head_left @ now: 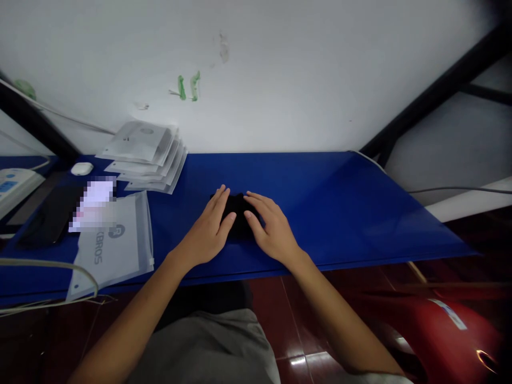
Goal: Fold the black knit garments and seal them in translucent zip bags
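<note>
A small black item (239,218), which looks like folded cloth, lies on the blue tabletop close to its front edge. My left hand (212,226) rests flat on its left side, fingers stretched out and thumb lying over the dark material. From the right, my right hand (272,224) lies against the other side in the same way, its thumb pointing inward. Both hands are open, and they cover the item's side edges. What kind of article it is cannot be made out.
Left of my hands are a frosted zip bag (120,240), a stack of similar filled bags (148,154), a dark phone (48,218), a white earbud case (82,168) and a white device (18,186). Pale cables (48,264) cross the left front. A white wall (272,80) stands behind the blue tabletop (340,213).
</note>
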{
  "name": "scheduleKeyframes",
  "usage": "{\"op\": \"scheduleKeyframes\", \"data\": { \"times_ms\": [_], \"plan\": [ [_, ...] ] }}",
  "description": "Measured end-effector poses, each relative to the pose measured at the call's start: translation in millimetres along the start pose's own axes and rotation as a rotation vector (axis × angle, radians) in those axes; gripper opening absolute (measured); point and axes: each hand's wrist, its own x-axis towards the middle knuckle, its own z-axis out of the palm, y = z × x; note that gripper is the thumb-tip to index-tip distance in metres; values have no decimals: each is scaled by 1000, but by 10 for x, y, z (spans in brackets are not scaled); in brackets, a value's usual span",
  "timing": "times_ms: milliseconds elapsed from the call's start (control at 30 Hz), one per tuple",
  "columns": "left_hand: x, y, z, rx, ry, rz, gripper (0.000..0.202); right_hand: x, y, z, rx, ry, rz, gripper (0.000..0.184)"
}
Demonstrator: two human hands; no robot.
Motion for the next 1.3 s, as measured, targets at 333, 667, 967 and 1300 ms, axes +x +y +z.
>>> {"op": "scheduleKeyframes", "data": {
  "times_ms": [333, 667, 967, 1300],
  "plan": [
    [-236, -310, 14, 84, 343, -204, 46, 142, -292, 65, -139, -290, -231, 50],
    [-400, -457, 70, 192, 194, -184, 48, 178, 95, 258, -122, -437, -290, 48],
    [-421, -389, 11, 402, 239, -133, 40, 139, 79, 299, -145, -396, -239, 49],
    [-684, -469, -480, 763, 364, -689, 45, 131, 99, 320, -142, -385, -229, 49]
  ]
}}
